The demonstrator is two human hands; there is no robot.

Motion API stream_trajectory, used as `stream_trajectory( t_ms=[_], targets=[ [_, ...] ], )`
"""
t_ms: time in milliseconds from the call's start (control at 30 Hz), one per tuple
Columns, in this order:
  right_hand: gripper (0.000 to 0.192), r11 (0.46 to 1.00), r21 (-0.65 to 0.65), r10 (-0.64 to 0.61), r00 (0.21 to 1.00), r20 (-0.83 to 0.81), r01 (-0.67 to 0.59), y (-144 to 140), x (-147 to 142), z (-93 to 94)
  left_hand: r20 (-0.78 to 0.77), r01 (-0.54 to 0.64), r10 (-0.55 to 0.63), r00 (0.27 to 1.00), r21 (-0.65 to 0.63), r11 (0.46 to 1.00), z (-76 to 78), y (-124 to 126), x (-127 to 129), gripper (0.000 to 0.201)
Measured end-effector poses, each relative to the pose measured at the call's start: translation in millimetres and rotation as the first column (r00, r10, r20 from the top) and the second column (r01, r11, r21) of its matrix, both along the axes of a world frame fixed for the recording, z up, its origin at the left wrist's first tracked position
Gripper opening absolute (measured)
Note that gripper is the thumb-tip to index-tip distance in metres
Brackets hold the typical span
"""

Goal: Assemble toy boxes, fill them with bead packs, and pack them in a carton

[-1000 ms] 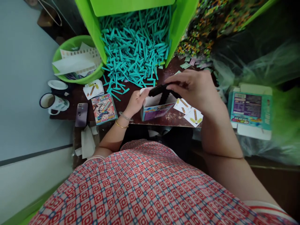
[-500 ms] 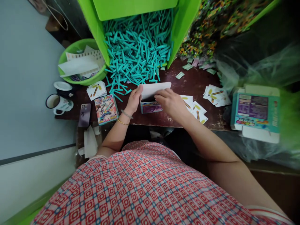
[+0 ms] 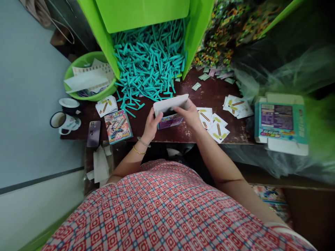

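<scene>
Between my hands is a small printed cardboard box (image 3: 170,121), its white top flap standing up at the back. My left hand (image 3: 151,124) grips the box's left end, thumb at the front edge. At the right end, my right hand (image 3: 190,114) holds the box with its fingers behind and its thumb at the opening. What lies inside is too dark to make out. A closed printed box (image 3: 118,127) lies to the left, below a stack of picture cards (image 3: 106,105). More cards (image 3: 218,129) are spread just right of my right hand.
Turquoise plastic T-shaped pieces (image 3: 151,62) spill from a green bin (image 3: 199,35). A green basket (image 3: 115,85) of papers, a mug (image 3: 64,122) and a phone (image 3: 93,134) are at left. At right are another card pile (image 3: 237,106), flattened boxes (image 3: 281,122) and small sachets (image 3: 196,86).
My right hand has moved from over the box's opening to its right end and now grips it there. The box is slightly tilted. The whole view has shifted a little.
</scene>
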State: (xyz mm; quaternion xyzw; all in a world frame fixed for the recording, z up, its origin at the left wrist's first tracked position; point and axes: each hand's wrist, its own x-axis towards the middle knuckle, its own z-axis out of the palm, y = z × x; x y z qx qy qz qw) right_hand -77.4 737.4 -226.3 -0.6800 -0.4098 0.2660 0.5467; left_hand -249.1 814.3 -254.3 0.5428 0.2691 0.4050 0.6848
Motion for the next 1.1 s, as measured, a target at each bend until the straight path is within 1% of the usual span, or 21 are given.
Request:
stream_trajectory(
  t_ms=[100, 200, 233, 300, 367, 433, 467, 533, 600, 633, 700, 767, 833, 933, 1033, 1100],
  targets=[
    [0.062, 1.0, -0.014, -0.011, 0.999, 0.032, 0.012, 8, -2, -1.2, 0.02, -0.041, 0.043, 0.999, -0.078, 0.996, -2.1, 0, 4, 0.059],
    [0.063, 1.0, -0.007, -0.005, 1.0, 0.021, 0.005, 9, -2, 6.7, -0.039, -0.05, 0.046, 0.998, -0.09, 0.995, -0.7, -1, 7, 0.053],
    [0.066, 1.0, 0.001, 0.005, 1.0, -0.01, -0.005, 8, -2, 9.7, -0.057, -0.066, 0.061, 0.997, -0.084, 0.994, 0.2, -1, 8, 0.051],
    [0.07, 1.0, 0.02, 0.027, 0.992, -0.126, -0.024, 6, 0, 14.3, -0.069, -0.088, 0.083, 0.994, -0.076, 0.993, 1.9, 0, 9, 0.049],
    [0.074, 0.998, 0.025, 0.062, 0.966, -0.251, -0.058, 3, 4, 16.7, -0.067, -0.075, 0.07, 0.995, -0.08, 0.994, 3.4, 2, 10, 0.048],
    [0.073, 0.993, 0.016, 0.115, 0.951, -0.286, -0.115, 0, 9, 17.2, -0.07, -0.04, 0.035, 0.997, -0.085, 0.996, 4.9, 5, 10, 0.048],
    [0.071, 0.989, 0.009, 0.145, 0.956, -0.255, -0.148, -1, 11, 17.3, -0.077, -0.022, 0.015, 0.997, -0.087, 0.996, 5.8, 7, 10, 0.047],
    [0.063, 0.982, -0.002, 0.188, 0.974, -0.125, -0.19, -2, 15, 18.0, -0.096, 0.004, -0.012, 0.995, -0.079, 0.997, 8.0, 10, 10, 0.043],
    [0.046, 0.982, 0.01, 0.188, 0.98, 0.064, -0.189, -2, 16, 21.1, -0.092, 0.036, -0.041, 0.995, -0.058, 0.998, 10.7, 13, 10, 0.038],
    [0.039, 0.979, 0.021, 0.194, 0.966, 0.169, -0.2, -3, 17, 23.9, -0.077, 0.051, -0.055, 0.996, -0.044, 0.998, 12.0, 16, 10, 0.036],
    [0.035, 0.958, 0.017, 0.261, 0.893, 0.366, -0.287, -5, 18, 31.5, -0.041, 0.07, -0.07, 0.997, -0.011, 0.998, 13.8, 21, 9, 0.035],
    [0.035, 0.917, -0.034, 0.36, 0.787, 0.502, -0.398, -8, 18, 40.5, -0.023, 0.063, -0.063, 0.998, 0.015, 0.998, 14.4, 25, 6, 0.035],
    [0.038, 0.894, -0.078, 0.402, 0.716, 0.57, -0.44, -11, 18, 48.7, -0.025, 0.06, -0.059, 0.998, 0.026, 0.998, 14.3, 26, 4, 0.035],
    [0.039, 0.884, -0.117, 0.426, 0.676, 0.601, -0.453, -11, 17, 55.5, -0.02, 0.09, -0.09, 0.996, 0.016, 0.996, 14.3, 24, 4, 0.035],
    [0.038, 0.861, -0.163, 0.463, 0.61, 0.643, -0.482, -7, 13, 54.5, -0.018, 0.126, -0.126, 0.992, 0.012, 0.992, 14.6, 24, 5, 0.031],
    [0.037, 0.873, -0.174, 0.439, 0.58, 0.687, -0.455, -3, 12, 51.4, -0.022, 0.18, -0.179, 0.984, 0.028, 0.983, 13.1, 28, 6, 0.031]
  ],
)
